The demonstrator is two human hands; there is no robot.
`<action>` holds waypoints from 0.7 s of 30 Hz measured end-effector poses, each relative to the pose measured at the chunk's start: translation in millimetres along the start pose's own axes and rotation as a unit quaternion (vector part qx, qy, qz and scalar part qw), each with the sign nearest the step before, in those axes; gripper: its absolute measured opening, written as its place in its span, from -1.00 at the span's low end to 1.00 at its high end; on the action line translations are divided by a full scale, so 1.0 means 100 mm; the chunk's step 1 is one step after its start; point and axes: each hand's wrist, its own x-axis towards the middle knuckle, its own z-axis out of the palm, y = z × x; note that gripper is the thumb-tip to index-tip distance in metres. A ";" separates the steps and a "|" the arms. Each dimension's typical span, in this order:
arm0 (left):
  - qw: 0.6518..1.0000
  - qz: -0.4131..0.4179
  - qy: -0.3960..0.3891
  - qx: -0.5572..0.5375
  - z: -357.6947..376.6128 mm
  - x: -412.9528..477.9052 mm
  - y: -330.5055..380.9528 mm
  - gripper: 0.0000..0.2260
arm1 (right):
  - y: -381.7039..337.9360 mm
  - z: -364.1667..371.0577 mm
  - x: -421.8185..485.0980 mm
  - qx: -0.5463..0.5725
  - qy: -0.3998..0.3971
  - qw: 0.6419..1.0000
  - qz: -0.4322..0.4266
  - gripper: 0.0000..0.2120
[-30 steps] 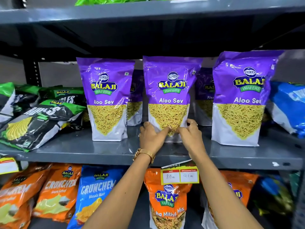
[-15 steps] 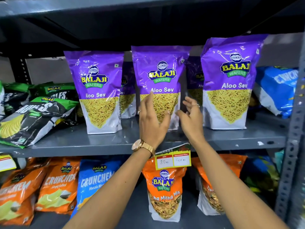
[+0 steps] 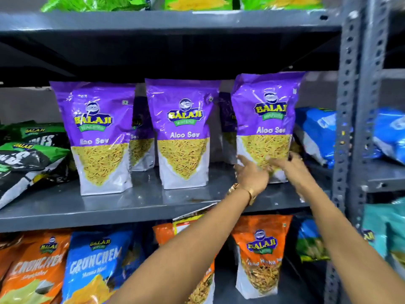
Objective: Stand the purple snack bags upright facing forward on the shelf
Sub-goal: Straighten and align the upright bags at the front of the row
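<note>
Three purple Aloo Sev bags stand upright and face forward along the front of the grey shelf (image 3: 131,207): a left bag (image 3: 98,132), a middle bag (image 3: 184,128) and a right bag (image 3: 267,119). More purple bags (image 3: 140,132) stand behind them in the gaps. My left hand (image 3: 252,174) is at the right bag's lower left corner, and my right hand (image 3: 289,166) lies on its lower right edge. The bag's base sits between the two hands. Both hands are motion-blurred.
Green and black snack bags (image 3: 28,159) lie tilted at the shelf's left. Blue bags (image 3: 315,132) lean just right of the right purple bag, next to the perforated steel post (image 3: 348,106). Orange and blue bags (image 3: 260,249) fill the shelf below. Green bags sit above.
Both hands have let go of the middle purple bag and moved right to the base of the right one. The camera view has shifted right as well.
</note>
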 end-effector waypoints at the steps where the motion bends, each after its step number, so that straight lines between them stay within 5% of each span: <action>1: 1.000 -0.003 0.012 0.008 0.04 0.00 -0.02 -0.19 | 0.01 -0.01 0.03 0.012 -0.030 0.999 -0.004 -0.83; 6: 0.999 -0.027 0.020 0.006 0.08 0.05 -0.01 -0.26 | 0.05 0.00 0.12 0.044 -0.114 0.992 0.000 -0.72; 9: 0.999 -0.044 0.032 -0.002 0.06 0.09 0.01 -0.23 | 0.16 -0.03 0.19 0.029 -0.101 0.994 0.029 -0.23; 15: 0.999 -0.022 0.025 0.022 0.14 0.13 -0.03 -0.18 | 0.23 -0.11 0.22 0.013 -0.060 0.997 0.046 -0.39; 21: 0.997 0.006 0.066 0.025 0.09 0.11 -0.10 -0.36 | 0.27 -0.10 0.26 -0.018 -0.031 0.998 0.054 -0.40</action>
